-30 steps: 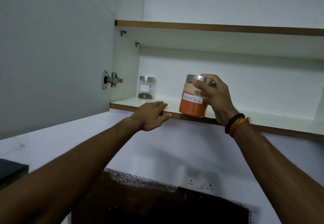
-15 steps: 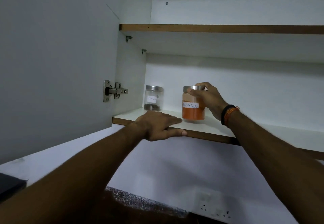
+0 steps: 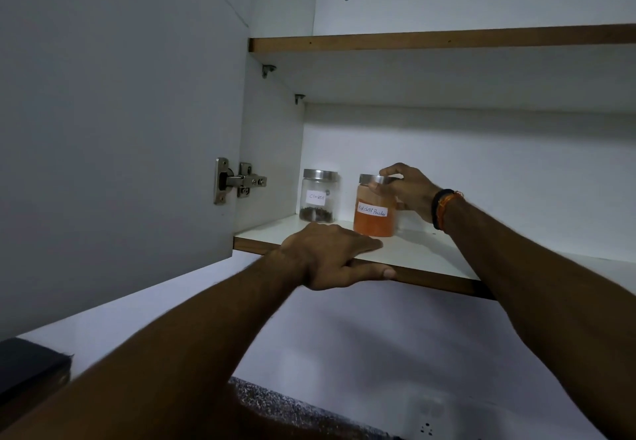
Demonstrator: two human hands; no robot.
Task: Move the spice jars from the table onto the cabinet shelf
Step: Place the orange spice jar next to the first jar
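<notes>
A jar of orange red chilli powder (image 3: 373, 214) with a metal lid stands on the lower cabinet shelf (image 3: 423, 254). My right hand (image 3: 406, 190) grips it around the lid and upper side. Just to its left stands a clear jar labelled cloves (image 3: 318, 196), also with a metal lid, close to the cabinet's left wall. My left hand (image 3: 335, 255) rests on the shelf's front edge, fingers flat on top and thumb along the brown edge strip.
The open cabinet door (image 3: 113, 123) hangs at the left with a metal hinge (image 3: 237, 181). An upper shelf (image 3: 440, 40) runs above. Below are a white wall, a wall socket (image 3: 426, 427) and a speckled counter edge (image 3: 292, 405).
My right hand carried the chilli powder jar from the shelf's front edge deeper in and set it down beside the cloves jar. My left hand stayed on the shelf edge.
</notes>
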